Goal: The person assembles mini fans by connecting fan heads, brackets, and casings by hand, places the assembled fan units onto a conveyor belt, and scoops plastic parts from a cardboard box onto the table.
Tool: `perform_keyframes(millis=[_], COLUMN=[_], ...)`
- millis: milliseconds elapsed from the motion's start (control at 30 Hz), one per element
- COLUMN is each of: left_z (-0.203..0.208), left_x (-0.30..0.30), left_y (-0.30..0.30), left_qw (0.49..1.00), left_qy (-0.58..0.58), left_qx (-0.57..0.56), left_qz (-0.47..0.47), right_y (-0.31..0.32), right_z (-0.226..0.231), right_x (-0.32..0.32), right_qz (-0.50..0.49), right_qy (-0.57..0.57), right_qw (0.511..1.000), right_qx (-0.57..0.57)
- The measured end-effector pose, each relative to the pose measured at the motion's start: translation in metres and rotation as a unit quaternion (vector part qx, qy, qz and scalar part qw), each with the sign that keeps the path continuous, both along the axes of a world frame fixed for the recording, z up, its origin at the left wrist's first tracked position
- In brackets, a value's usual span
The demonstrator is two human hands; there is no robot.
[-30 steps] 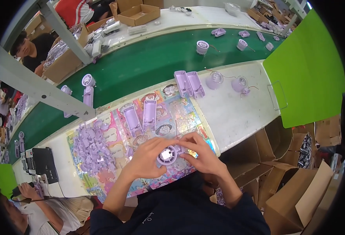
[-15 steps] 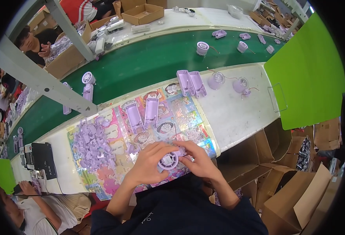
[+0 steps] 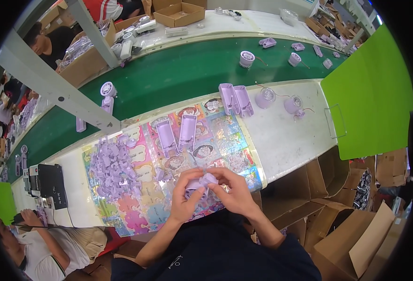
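Both hands hold a round lilac plastic fan housing (image 3: 196, 186) just in front of my body, above the near edge of a colourful printed mat. My left hand (image 3: 184, 199) curls around its left side, thumb on the near face. My right hand (image 3: 234, 191) grips its right side, with the thumb against a small lilac piece (image 3: 209, 179) at the top of the housing. My fingertips hide its far side. Beyond my hands lie two long lilac half-shells (image 3: 187, 130), open side up. A heap of small lilac parts (image 3: 112, 171) covers the mat's left side.
Two more lilac shells (image 3: 235, 99) stand by the mat's far edge. Round housings with wires (image 3: 265, 98) sit to their right. A green conveyor (image 3: 169, 70) carries lilac parts. A metal post (image 3: 61, 89) rises at left; a green panel (image 3: 370, 93) borders the right. Another person sits lower left.
The housing has been turned in my hands, so its spoked ring no longer faces up. My left thumb now presses its near side, and my right hand has closed in. The view has shifted slightly.
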State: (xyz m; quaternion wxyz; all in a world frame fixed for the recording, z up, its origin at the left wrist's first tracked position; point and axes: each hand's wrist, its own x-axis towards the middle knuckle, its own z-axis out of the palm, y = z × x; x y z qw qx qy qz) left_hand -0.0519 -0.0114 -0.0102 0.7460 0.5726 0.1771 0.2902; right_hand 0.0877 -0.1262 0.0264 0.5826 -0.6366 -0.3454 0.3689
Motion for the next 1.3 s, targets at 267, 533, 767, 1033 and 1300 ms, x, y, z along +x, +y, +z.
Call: perform_keyframes(millis=[267,533,767,1033,1300], left_z=[-0.007,-0.008,0.029,0.008,0.042], left_x=[-0.010,-0.006,0.005,0.022,0.016], left_y=[0.000,0.005,0.103,0.157,0.154], left_qw=[0.989,0.991,0.857,0.648,0.730], left_qy=[0.048,0.014,0.157,0.287,0.320], left_qx=[0.077,-0.022,0.477,0.704,0.588], left_qz=[0.114,0.134,0.113,-0.055,-0.138], right_y=[0.010,0.022,0.023,0.036,-0.002], right_z=[-0.003,-0.023,-0.019,-0.015,-0.001], right_x=[-0.019,-0.021,0.062,0.057,0.022], right_qz=[0.003,-0.043,0.021,-0.039,0.005], right_qy=[-0.040,0.049,0.078,-0.572,-0.508], right_qw=[0.999,0.998,0.996,0.819,0.835], right_qx=[0.013,0.023,-0.035,-0.017,-0.213])
